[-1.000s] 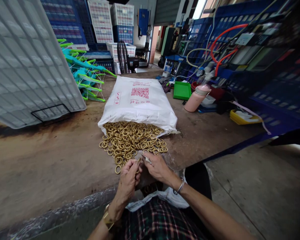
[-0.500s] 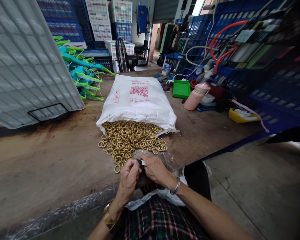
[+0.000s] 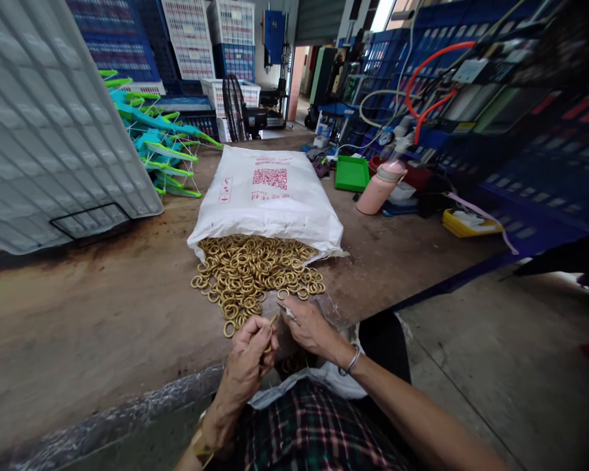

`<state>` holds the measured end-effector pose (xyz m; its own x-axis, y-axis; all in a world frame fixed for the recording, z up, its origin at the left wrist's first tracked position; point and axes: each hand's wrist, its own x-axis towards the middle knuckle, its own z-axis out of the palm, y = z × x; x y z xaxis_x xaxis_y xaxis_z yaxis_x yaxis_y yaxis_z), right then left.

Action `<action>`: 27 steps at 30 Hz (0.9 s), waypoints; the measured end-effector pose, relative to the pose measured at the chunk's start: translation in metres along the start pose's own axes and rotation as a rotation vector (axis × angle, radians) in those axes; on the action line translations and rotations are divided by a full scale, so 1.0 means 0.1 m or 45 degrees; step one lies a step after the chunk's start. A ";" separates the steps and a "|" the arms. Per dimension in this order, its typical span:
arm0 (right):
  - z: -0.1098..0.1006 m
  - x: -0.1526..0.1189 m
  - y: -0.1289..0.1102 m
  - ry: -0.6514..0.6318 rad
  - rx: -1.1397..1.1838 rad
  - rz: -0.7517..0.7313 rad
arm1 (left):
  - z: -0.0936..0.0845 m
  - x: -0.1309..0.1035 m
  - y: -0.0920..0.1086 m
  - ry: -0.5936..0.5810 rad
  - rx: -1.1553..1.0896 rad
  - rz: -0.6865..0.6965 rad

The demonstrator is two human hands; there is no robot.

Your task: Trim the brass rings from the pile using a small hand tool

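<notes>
The left hand's fingers (image 3: pixel 261 337) are curled closed, thumb pressed over, pinching a brass-coloured ring (image 3: pixel 273 320) that stands nearly edge-on at their tips; how many more the palm hides cannot be told. The right hand (image 3: pixel 310 327) sits just beside it, its fingers bent around a small pale tool (image 3: pixel 289 312) whose dark tip points toward the ring, apart from it. Just beyond both hands, a heap of similar rings (image 3: pixel 250 265) spills across the brown worktop (image 3: pixel 108 314) from the open mouth of a white sack (image 3: pixel 269 212) printed in red.

On the worktop's left, a large ribbed white tray (image 3: pixel 59 131) leans at a tilt, with turquoise and lime-green plastic pieces (image 3: pixel 169 147) behind it. To the right of the sack are a green tray (image 3: pixel 352 173), a pink bottle (image 3: pixel 377 195) and a yellow tray (image 3: pixel 459 227). Farther back, a black fan (image 3: pixel 233 108) stands before stacked crates (image 3: pixel 232 62). Orange hose (image 3: pixel 412 85) loops at upper right, above a grey floor (image 3: pixel 461 373).
</notes>
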<state>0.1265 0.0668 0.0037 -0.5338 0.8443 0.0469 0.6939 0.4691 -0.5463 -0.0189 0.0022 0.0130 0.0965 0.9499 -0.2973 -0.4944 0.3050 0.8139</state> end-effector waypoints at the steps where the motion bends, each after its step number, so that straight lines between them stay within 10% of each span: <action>1: 0.02 -0.04 0.00 -0.012 0.037 -0.018 | -0.01 0.00 -0.01 -0.007 -0.009 -0.006; 10: 0.23 -0.75 0.18 -0.138 0.213 -0.100 | 0.05 -0.07 0.02 -0.056 0.036 -0.115; 17: 0.54 -1.10 0.60 -0.153 0.413 0.376 | 0.11 -0.21 -0.29 -0.234 0.145 -0.513; 27: 0.67 -1.21 0.71 -0.166 0.406 0.468 | -0.05 0.02 -0.83 0.391 -0.266 -0.951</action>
<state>0.2076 -0.0200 -0.0970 -0.3515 0.8900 -0.2904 0.6764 0.0269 -0.7361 0.0179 -0.0220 -0.0578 0.2375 0.4322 -0.8699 -0.5467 0.7997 0.2480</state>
